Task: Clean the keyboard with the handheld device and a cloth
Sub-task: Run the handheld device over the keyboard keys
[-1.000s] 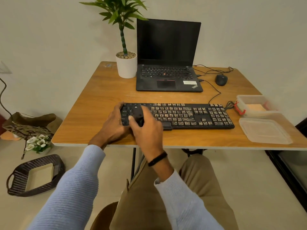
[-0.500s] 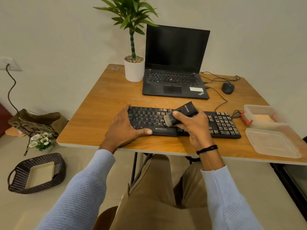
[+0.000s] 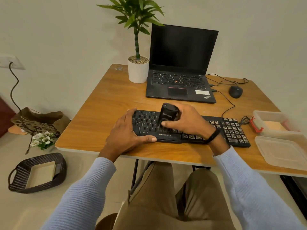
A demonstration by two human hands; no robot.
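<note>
Near six o'clock on the worktop (image 3: 99, 113), our right grip (image 3: 187, 121) curls round the handheld device (image 3: 167, 114) on the keyboard (image 3: 232, 130) — left grip (image 3: 127, 130) flat, pinning its nine o'clock end; best brush lightly toward three o'clock.

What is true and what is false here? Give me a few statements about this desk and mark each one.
1. The right hand holds a black handheld device on the keyboard. True.
2. The left hand is lifted clear of the keyboard. False: it rests on the keyboard's left end.
3. The screen of the laptop is dark. True.
4. The mouse lies left of the laptop. False: it lies to the laptop's right.
5. The plastic box has its lid on. False: the lid lies beside the open box.
</note>
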